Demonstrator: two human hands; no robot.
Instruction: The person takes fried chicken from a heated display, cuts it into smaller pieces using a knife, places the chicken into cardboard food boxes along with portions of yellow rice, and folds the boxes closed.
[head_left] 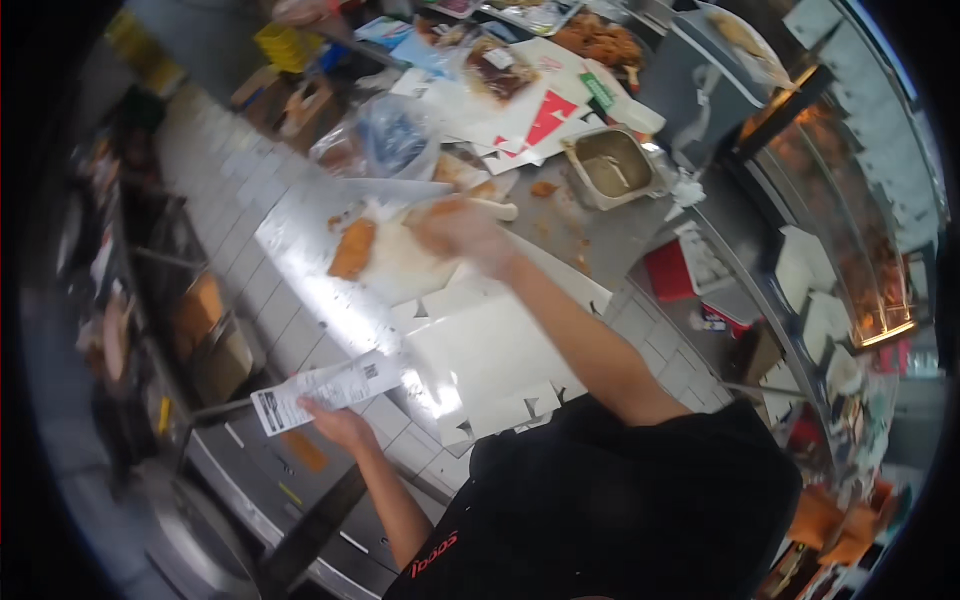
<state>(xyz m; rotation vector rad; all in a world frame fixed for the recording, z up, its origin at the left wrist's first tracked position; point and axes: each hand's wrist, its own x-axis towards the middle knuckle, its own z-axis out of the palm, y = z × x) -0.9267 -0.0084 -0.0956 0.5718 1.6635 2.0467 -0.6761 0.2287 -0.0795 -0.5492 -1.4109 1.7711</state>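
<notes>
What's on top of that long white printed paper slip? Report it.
The tip of one digit of the left hand overlaps the long white printed paper slip. Whatever lies beneath it, and the slip's underside, is covered.

Just beyond the flat white carton (490, 345), the right hand (477, 238) is blurred, as is a brown shape (432, 226) at its fingers; whether that shape is gripped cannot be told. Left of the carton, the print on the paper slip (330, 390) is too small to be read, and the left hand (343, 427) is partly hidden under it. The carton's near edge is partly covered by the black shirt (610, 500), which is cut off below.
</notes>
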